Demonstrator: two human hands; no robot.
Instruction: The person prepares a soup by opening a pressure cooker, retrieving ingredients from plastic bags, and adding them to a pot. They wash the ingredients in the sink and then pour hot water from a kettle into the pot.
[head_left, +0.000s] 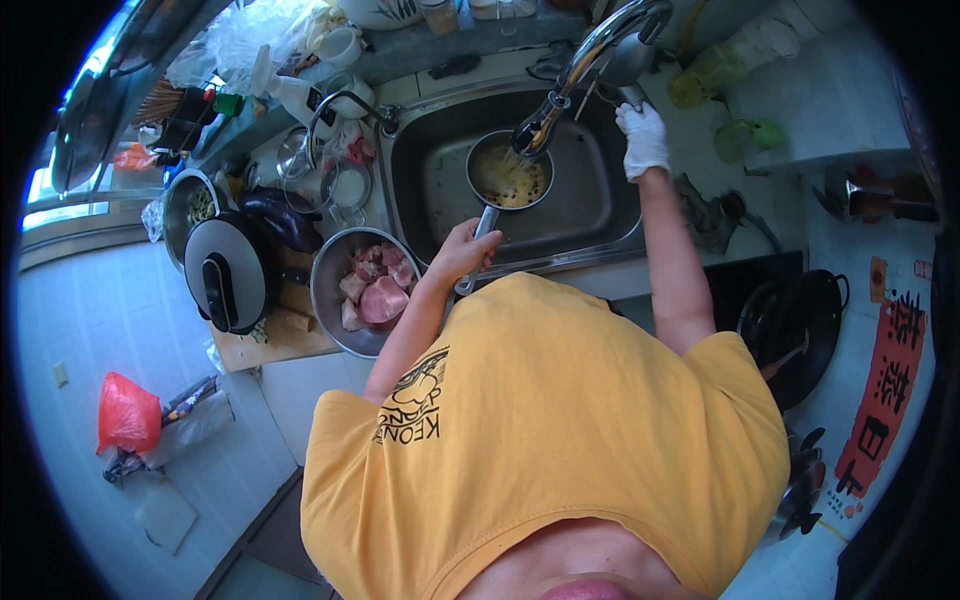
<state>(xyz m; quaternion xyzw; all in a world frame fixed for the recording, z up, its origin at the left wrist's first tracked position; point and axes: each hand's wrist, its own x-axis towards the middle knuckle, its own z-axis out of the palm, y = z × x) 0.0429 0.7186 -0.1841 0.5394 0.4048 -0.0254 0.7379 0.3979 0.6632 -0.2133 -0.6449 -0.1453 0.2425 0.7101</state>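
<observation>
My left hand (469, 251) is closed around the handle of a small metal saucepan (511, 170), held over the steel sink (442, 217). Water runs from the chrome faucet (574, 75) into the pan, where yellowish liquid with dark specks shows. In a white glove, my right hand (643, 135) is at the faucet's lever (631, 96) on the right; its fingertips are partly hidden, so its grip is unclear. A metal bowl (324, 307) of raw meat chunks (382, 296) stands left of the sink.
Left of the sink are an eggplant (281, 216), a lidded black appliance (229, 270), a wooden board (244, 352) and a small curved faucet (330, 97). A spray bottle (289, 90) stands behind them. On the right, a black wok (806, 337) sits by a dark stovetop (765, 266).
</observation>
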